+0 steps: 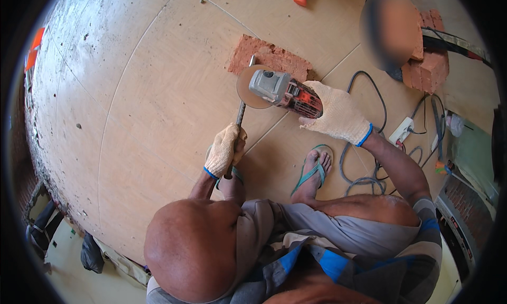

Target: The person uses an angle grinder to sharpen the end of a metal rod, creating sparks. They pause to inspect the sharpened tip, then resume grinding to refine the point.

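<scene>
With the left hand [222, 150] gripping the rod [241, 114] and the right hand [340, 114] the grinder [285, 88], disc [245, 85] across the rod ahead of the left, firm, steady grips should help.

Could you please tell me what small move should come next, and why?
Perhaps the left hand should steady the rod against the brick, since the right hand holds the grinder with its disc across the rod.

Brick [277, 56] beyond grinder [285, 92]; pwr strip [402, 131] to R
</scene>
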The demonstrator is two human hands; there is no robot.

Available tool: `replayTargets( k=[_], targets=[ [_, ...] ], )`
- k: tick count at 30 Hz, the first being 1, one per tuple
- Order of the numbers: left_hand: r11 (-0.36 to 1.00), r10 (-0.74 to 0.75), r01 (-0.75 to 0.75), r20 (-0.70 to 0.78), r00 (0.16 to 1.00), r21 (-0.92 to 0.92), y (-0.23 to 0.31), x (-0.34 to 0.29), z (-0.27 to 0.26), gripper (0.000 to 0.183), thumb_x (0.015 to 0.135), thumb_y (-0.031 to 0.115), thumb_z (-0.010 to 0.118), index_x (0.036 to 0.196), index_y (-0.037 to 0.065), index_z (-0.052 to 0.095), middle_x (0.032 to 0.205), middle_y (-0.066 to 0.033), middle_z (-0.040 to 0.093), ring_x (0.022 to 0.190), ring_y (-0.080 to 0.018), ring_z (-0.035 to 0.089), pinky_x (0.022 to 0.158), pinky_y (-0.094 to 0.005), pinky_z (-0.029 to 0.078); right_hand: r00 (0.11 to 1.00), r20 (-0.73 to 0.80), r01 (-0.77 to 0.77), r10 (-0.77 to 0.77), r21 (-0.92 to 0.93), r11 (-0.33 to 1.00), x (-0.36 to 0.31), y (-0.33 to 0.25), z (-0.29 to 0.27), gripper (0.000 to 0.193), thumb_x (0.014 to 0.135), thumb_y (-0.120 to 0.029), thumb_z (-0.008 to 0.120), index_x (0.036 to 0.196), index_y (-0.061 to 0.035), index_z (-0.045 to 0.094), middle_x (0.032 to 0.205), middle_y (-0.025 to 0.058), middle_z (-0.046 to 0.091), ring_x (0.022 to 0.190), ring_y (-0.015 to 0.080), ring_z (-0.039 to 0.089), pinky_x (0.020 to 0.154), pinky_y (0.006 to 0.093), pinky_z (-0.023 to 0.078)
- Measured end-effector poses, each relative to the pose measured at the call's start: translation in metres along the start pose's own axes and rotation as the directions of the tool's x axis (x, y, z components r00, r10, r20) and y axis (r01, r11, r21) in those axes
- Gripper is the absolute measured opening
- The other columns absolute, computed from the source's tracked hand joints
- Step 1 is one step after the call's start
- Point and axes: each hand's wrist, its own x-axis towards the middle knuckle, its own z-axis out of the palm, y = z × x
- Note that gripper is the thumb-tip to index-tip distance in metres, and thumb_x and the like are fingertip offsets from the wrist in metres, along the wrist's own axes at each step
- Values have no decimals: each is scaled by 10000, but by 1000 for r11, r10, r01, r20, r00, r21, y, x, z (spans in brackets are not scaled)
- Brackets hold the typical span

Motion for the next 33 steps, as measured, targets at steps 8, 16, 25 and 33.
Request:
replayTargets(
  k=[8,16,25,33],
  targets=[
    [986,33,-11,-132,991,169,2,0,2,371,1172,364,538,1076,31,670,731,-8,580,502,-92,518,459,-276,382,993,-63,-105,102,-44,994,5,5,-6,770,807,-337,966,1438,-67,618,1197,209,780,1144,431,761,971,494,623],
    [953,40,13,-169,985,301,2,-8,5,360,1172,361,537,1143,41,700,721,21,572,515,-74,530,493,-269,397,999,6,-37,37,-6,999,-6,-2,2,732,814,-347,954,1410,-67,635,1239,201,768,1153,421,755,980,492,616],
    [961,42,-2,-137,990,276,8,-15,4,379,1181,374,522,1134,43,701,676,28,555,476,-66,489,465,-274,366,999,-33,20,-21,-40,999,1,1,6,701,822,-327,949,1401,-76,644,1236,188,765,1150,415,754,974,486,621],
    [931,48,45,-244,969,362,16,-16,14,357,1142,368,635,1117,22,721,675,4,603,506,-87,557,491,-287,424,1000,0,-9,9,-5,1000,-1,-1,1,682,818,-330,952,1367,-70,641,1214,205,765,1130,429,755,955,499,621]
  ],
)
